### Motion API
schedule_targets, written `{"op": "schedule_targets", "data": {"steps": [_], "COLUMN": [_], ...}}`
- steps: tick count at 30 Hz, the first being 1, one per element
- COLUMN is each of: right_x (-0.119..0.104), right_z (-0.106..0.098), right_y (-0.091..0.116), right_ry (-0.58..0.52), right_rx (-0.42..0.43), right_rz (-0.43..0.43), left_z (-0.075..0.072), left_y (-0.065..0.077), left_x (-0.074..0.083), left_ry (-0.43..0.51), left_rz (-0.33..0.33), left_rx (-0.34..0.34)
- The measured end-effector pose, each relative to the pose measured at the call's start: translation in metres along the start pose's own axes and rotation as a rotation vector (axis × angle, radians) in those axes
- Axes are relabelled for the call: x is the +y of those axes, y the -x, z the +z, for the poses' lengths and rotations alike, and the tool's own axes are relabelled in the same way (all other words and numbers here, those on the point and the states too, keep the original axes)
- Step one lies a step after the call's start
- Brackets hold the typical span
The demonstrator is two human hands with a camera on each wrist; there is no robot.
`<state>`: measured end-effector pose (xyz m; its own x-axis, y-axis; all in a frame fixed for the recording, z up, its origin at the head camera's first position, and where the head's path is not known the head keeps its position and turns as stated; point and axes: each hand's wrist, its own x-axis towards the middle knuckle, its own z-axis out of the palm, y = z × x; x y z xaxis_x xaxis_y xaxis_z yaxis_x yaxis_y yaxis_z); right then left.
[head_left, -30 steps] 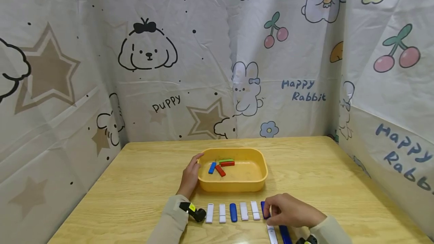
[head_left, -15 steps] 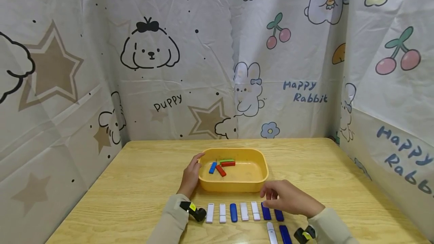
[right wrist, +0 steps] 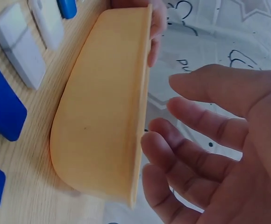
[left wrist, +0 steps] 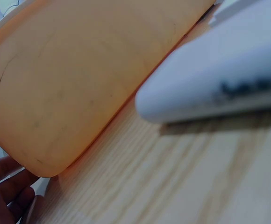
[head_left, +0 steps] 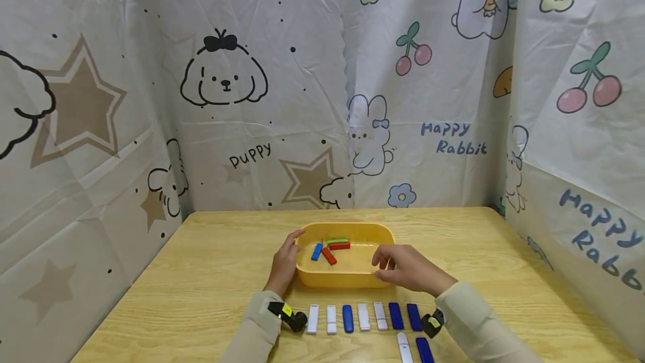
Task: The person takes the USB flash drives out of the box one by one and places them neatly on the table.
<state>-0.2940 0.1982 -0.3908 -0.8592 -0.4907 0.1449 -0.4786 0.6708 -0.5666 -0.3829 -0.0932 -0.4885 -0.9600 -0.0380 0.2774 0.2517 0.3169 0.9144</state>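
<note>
My left hand [head_left: 283, 262] holds the left end of a yellow plastic box [head_left: 342, 280], its fingers along the wall and at the rim. My right hand [head_left: 413, 269] is over the box's right front corner, fingers loosely bent and apart. In the right wrist view nothing lies between its fingers [right wrist: 196, 114]. Inside the box, toward the left, lie a small blue stick-shaped piece [head_left: 316, 251], two red ones [head_left: 329, 256] and a green one [head_left: 338, 241]. In front of the box runs a row of white and blue flat oblong pieces like USB sticks, among them a rounded blue one [head_left: 348, 319].
Two dark blue oblong pieces [head_left: 396, 316] end the row at the right. Nearer me lie a white one [head_left: 404, 347] and another dark blue one [head_left: 424, 350]. The wooden table [head_left: 151, 307] is enclosed by printed curtains [head_left: 282, 99].
My right hand has moved from the dark blue pieces at the row's right end up and left to over the box corner. My left hand stays at the box.
</note>
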Motion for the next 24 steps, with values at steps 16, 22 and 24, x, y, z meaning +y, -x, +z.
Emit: {"op": "schedule_targets", "data": {"steps": [16, 22, 24], "right_x": [0.005, 0.001, 0.000], "right_z": [0.010, 0.012, 0.014], "right_y": [-0.049, -0.064, -0.069], "right_ry": [0.146, 0.172, 0.187], "right_rx": [0.065, 0.035, 0.019], "right_rz": [0.027, 0.065, 0.069], "left_z": [0.001, 0.001, 0.001], "left_y": [-0.002, -0.002, -0.001], "left_x": [-0.001, -0.001, -0.002], "left_ry": [0.001, 0.003, 0.003], "left_rz": [0.008, 0.001, -0.001], "left_rx": [0.000, -0.001, 0.000]}}
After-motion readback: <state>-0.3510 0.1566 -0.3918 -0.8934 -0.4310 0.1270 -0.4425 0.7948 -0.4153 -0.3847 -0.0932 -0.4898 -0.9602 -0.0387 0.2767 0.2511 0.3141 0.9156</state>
